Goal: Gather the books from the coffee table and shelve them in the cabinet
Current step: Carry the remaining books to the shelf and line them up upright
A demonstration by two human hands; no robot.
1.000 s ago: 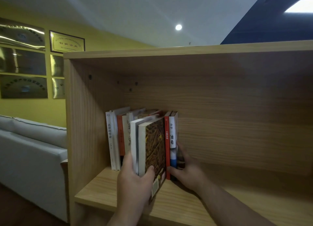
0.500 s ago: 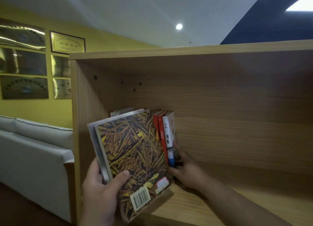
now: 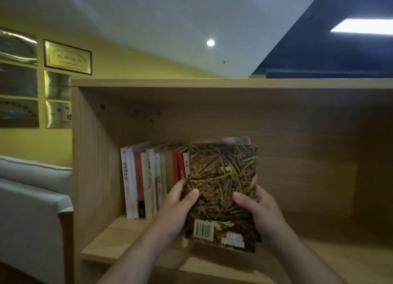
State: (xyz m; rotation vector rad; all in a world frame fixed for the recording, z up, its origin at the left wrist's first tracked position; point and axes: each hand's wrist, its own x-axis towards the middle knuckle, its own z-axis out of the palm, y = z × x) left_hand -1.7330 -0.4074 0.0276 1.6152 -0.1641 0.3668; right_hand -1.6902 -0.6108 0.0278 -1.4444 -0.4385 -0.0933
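Observation:
A book with a yellow wheat-patterned cover faces me, back side out with a barcode, in front of the wooden cabinet. A second book sits behind it, only its top edge showing. My left hand grips the left edge, thumb on the cover. My right hand grips the right edge, thumb on the cover too. Several books stand upright on the cabinet shelf at its left end, partly hidden by the held book.
To the right of the standing books the shelf runs on as bare wood. A grey sofa stands left of the cabinet. Framed plaques hang on the yellow wall.
The wheat-cover books were pulled out from among the shelved row and swung right, in front of the red spines. My right hand left the shelved books and took hold of the held book's right edge.

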